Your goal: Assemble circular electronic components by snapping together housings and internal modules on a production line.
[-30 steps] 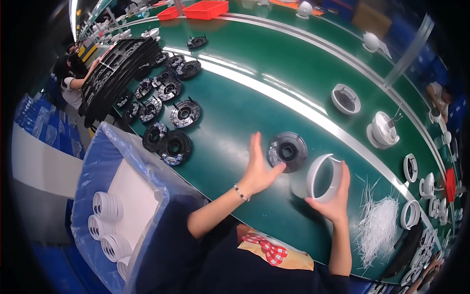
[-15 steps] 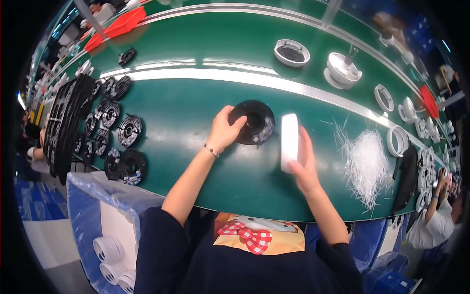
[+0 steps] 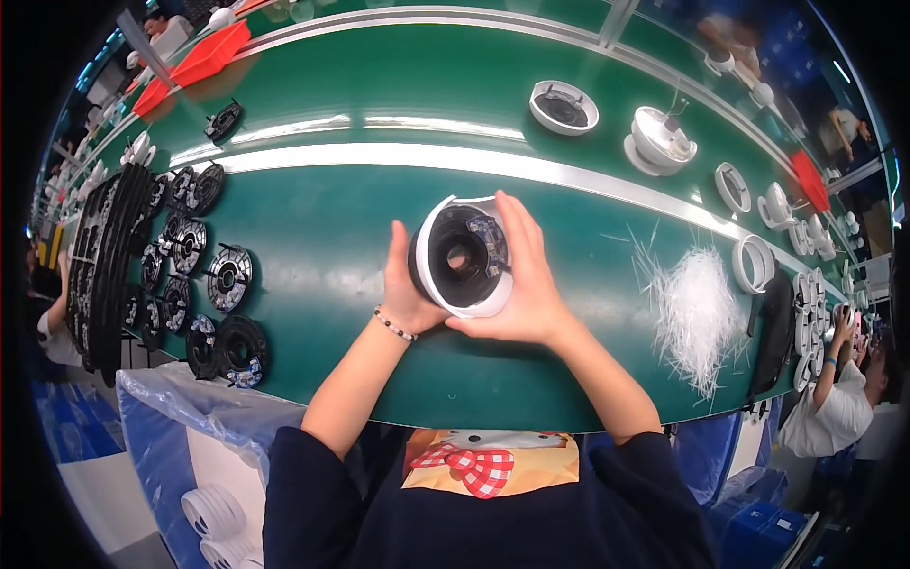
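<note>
Above the middle of the green bench I hold a white ring-shaped housing [image 3: 491, 303] between both hands. Inside its rim sits a black round part [image 3: 442, 248] with a hole in its centre and a small blue circuit board [image 3: 490, 245] along its right side. My left hand [image 3: 409, 292] cups the left side, thumb up and fingers hidden beneath. From the right, my right hand [image 3: 531, 284] wraps the housing, its fingers along the upper right edge and its thumb below. Whether the black part is fully seated, I cannot tell.
Several black round parts [image 3: 228, 277] lie at the left beside a stack of black trays [image 3: 102, 270]. Thin white strips [image 3: 700, 308] are heaped at the right, near a white ring [image 3: 754, 264]. Beyond the metal rail, a conveyor carries white housings [image 3: 564, 107].
The white housing, apart in my right hand before, has moved left and now surrounds the black part. Both hands have come together on them.
</note>
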A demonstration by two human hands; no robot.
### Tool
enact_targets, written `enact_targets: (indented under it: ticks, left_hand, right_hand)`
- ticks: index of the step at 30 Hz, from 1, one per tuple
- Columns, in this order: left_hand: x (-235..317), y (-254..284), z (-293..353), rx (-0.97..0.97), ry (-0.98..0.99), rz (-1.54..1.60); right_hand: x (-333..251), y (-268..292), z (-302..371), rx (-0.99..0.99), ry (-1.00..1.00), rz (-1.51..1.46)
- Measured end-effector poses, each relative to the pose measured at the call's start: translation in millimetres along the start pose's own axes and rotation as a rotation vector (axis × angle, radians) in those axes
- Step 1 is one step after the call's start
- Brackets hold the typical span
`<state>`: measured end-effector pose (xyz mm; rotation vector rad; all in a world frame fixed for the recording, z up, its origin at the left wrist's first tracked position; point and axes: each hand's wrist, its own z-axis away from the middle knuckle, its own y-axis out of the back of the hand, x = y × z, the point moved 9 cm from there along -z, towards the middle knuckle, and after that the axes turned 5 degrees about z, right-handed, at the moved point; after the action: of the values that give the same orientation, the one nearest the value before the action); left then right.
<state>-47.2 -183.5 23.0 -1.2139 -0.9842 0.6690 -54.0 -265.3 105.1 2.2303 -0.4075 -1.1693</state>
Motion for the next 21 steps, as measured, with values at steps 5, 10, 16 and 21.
enact_targets:
  ticks: [5, 10, 16, 21]
  left_hand:
    - [5.0, 12.1, 0.6, 0.101, 0.015, -0.064]
    - [-0.5, 0.5, 2.2, 0.033, 0.019, 0.006]
    - [5.0, 14.3, 1.0, 0.143, -0.085, -0.132]
    - [2.4, 10.7, -0.2, 0.187, -0.047, -0.079]
  right_hand:
    - [2.1, -2.5, -1.6, -0.09, -0.037, -0.032]
    - [22.7, -13.3, 18.4, -0.044, -0.271, -0.24]
    - [9.1, -14.5, 10.3, -0.045, -0.198, -0.022]
    - [12.0, -21.2, 7.5, -0.121, -0.182, 0.061]
